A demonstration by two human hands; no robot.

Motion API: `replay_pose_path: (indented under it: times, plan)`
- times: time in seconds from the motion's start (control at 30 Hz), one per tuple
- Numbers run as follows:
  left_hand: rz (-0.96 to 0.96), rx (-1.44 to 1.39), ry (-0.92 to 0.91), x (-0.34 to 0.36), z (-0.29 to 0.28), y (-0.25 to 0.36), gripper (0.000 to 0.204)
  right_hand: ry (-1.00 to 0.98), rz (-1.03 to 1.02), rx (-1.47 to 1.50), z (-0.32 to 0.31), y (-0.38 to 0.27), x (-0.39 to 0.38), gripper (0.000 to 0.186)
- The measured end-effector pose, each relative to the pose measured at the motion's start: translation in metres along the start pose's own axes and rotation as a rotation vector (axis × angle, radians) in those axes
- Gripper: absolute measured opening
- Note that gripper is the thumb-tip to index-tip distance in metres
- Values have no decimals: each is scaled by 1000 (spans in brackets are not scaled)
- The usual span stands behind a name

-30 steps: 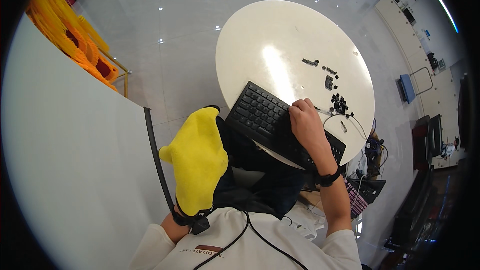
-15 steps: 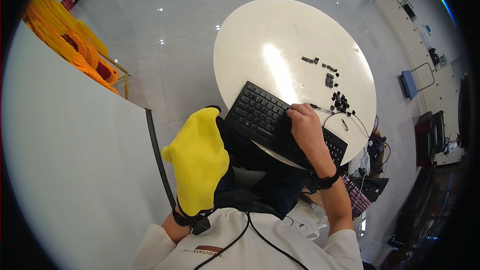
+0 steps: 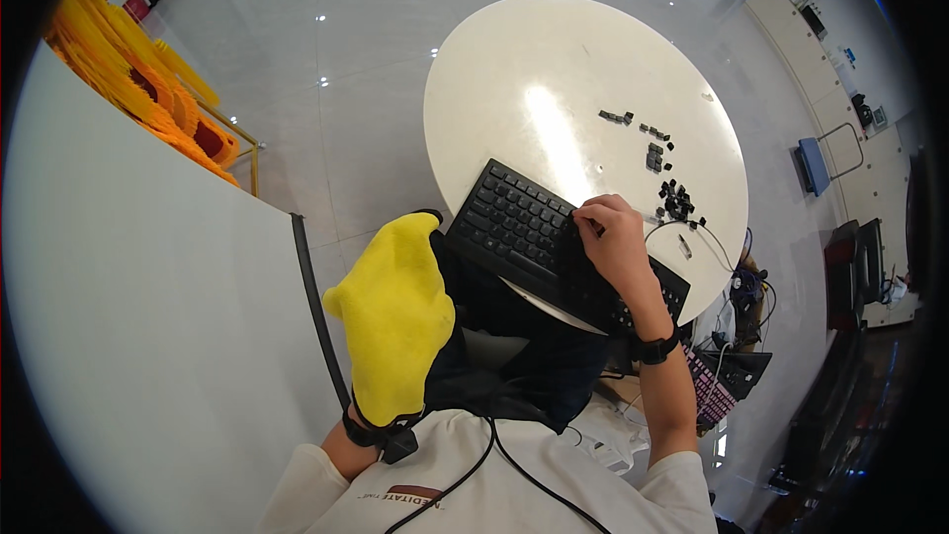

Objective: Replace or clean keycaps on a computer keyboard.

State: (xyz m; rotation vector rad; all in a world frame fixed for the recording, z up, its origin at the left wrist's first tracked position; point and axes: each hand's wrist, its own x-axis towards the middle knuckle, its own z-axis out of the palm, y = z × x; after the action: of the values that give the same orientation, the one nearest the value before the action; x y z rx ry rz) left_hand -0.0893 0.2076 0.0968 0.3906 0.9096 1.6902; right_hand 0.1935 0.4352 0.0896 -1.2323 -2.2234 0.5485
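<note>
A black keyboard (image 3: pixel 512 218) lies tilted across the near edge of the round cream table, with part of its right end bare of keycaps. My right hand (image 3: pixel 615 237) is over the middle of the keyboard, thumb and forefinger pinched together at the key rows. Whatever is between those fingertips is too small to make out. My left hand is covered by a yellow fabric mitt (image 3: pixel 395 321) beside the keyboard's left end, so its fingers are hidden. Loose black keycaps (image 3: pixel 675 200) form a pile beyond my right hand, and several sit in short rows farther off.
The round table (image 3: pixel 494 69) has a cable and a small slim metal piece (image 3: pixel 685 246) near its right side. A white panel (image 3: pixel 148 316) with a dark edge stands at my left. Below the table at right are a pink-keyed keyboard (image 3: pixel 707 381) and tangled cables.
My right hand has shifted slightly to the right, its fingers drawn into a pinch. The dark slim tool that showed beyond it is now mostly hidden. The mitt-covered left hand stays in place.
</note>
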Motion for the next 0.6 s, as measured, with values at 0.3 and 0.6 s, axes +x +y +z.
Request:
replay_pose_path:
  times: [0.3, 0.6]
  plan:
    - [1, 2, -5, 1, -1, 1, 58, 19, -114, -79, 1, 2, -2, 15]
    - [1, 2, -9, -2, -1, 1, 59, 11, -18, 34, -1, 6, 1, 14]
